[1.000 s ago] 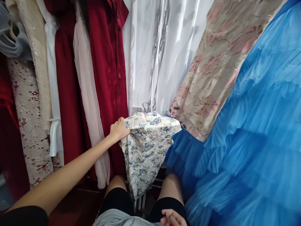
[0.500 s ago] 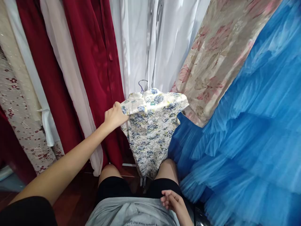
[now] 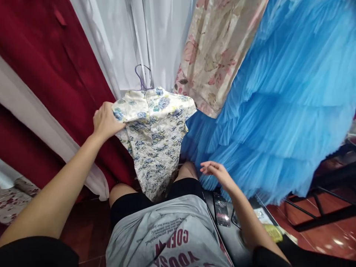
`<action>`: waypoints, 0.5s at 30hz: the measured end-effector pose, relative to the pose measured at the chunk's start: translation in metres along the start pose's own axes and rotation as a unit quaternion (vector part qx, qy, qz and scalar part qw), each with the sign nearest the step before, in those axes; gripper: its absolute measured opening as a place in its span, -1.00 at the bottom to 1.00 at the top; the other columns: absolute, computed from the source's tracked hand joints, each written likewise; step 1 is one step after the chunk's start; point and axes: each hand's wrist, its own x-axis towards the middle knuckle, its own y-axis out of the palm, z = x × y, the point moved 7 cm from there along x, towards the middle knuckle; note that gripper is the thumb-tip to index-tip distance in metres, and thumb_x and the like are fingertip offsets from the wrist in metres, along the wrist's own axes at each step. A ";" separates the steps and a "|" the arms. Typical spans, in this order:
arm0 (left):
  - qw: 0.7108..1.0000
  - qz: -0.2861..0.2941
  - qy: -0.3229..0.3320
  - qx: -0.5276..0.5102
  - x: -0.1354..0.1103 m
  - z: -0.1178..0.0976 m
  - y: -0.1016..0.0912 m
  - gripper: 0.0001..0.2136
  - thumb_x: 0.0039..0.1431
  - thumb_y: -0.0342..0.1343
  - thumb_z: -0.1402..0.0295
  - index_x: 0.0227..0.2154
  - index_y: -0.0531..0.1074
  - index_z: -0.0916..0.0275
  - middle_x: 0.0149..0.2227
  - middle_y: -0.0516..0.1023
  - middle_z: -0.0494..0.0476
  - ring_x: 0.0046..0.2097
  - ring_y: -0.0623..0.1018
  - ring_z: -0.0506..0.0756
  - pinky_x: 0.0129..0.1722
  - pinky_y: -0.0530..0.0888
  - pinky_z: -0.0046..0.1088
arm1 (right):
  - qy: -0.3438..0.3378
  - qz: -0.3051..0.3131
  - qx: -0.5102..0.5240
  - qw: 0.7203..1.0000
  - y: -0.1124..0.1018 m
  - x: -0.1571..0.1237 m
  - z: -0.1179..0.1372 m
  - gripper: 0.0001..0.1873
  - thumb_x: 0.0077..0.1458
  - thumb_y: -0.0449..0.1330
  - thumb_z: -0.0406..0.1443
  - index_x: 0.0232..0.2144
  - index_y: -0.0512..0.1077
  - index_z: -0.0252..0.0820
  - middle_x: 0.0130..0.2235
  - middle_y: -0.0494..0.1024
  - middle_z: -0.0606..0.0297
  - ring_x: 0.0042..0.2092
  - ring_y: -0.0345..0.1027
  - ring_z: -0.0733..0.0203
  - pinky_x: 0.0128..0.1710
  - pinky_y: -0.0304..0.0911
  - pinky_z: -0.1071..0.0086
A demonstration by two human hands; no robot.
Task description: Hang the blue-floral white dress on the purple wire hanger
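Observation:
My left hand [image 3: 107,120] is closed on the left shoulder of a short-sleeved floral dress [image 3: 155,137], white with blue flowers and a seam down its middle. The garment hangs upright in front of me, its lower end between my thighs. From its neckline rises the hook of a purple hanger [image 3: 142,76]; the rest of the hanger is hidden inside. Off to the right, my right hand [image 3: 213,168] is in the air near the blue tulle, fingers loosely bent and apart, with nothing in it.
Behind hang dark red fabric [image 3: 83,74], white fabric [image 3: 164,37], a beige gown with pink flowers [image 3: 214,55] and a layered blue tulle gown [image 3: 267,111]. At my right, a phone [image 3: 221,209] lies on a dark surface. A black metal frame [image 3: 319,207] stands on the red tiled floor.
My view has turned to the right. My right hand has risen from my lap towards the dress's right side. The left hand keeps its hold on the shoulder.

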 end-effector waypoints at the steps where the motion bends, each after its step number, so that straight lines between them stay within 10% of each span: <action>1: 1.000 -0.005 0.009 -0.006 0.004 0.001 0.000 -0.34 0.07 0.19 -0.03 0.09 0.12 0.27 0.07 0.42 0.27 0.12 0.44 0.29 0.09 0.37 -0.24 | -0.017 -0.014 -0.014 1.000 -0.011 0.005 0.015 -0.60 0.05 0.24 -0.12 -0.21 0.58 -0.35 -0.34 0.67 0.14 -0.34 0.49 0.21 -0.29 0.33 0.35; 8: 0.994 -0.023 0.075 -0.071 0.002 0.001 0.009 -0.30 0.01 0.30 0.14 0.13 0.12 0.30 0.09 0.39 0.25 0.12 0.40 0.29 0.14 0.31 -0.20 | -0.096 -0.054 -0.017 0.994 -0.041 0.020 0.072 -0.65 0.13 0.23 -0.13 -0.16 0.57 -0.28 -0.30 0.66 0.14 -0.29 0.51 0.19 -0.21 0.35 0.31; 15: 0.987 -0.065 0.040 -0.138 -0.014 0.012 0.036 -0.26 -0.04 0.33 0.35 0.21 0.16 0.25 0.12 0.32 0.31 0.13 0.33 0.38 0.15 0.30 -0.06 | -0.042 0.082 -0.016 0.996 0.035 0.033 0.035 -0.69 0.12 0.22 -0.13 -0.21 0.58 -0.22 -0.33 0.66 0.18 -0.32 0.49 0.17 -0.26 0.34 0.31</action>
